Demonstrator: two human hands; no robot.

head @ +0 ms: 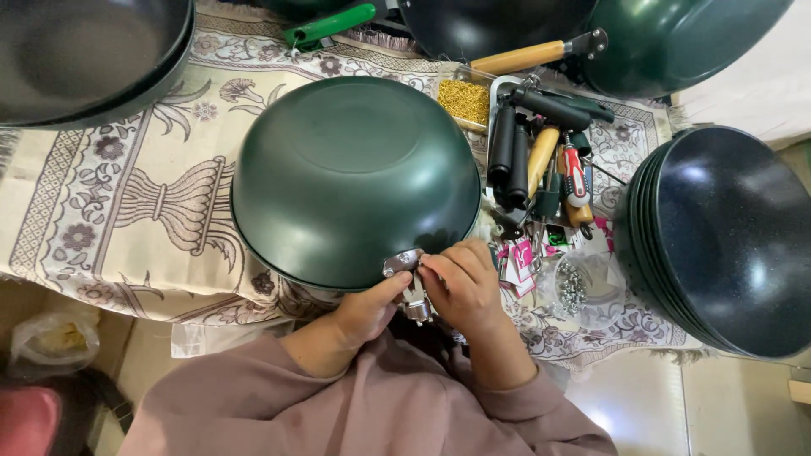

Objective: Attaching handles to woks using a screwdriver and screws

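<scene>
Hands: left (367, 308), right (463, 283) pinch metal bracket (409, 279) at green wok (355, 177) rim; bracket's lower end hidden.

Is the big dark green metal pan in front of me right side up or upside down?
Upside down: the dark green metal pan shows its flat base.

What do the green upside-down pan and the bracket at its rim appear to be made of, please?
The green pan looks like coated metal: a smooth satin skin with soft highlights. The bracket, pinched by both hands, looks like bare polished steel, silvery and mirror-bright, though the exact metal is uncertain.
</scene>
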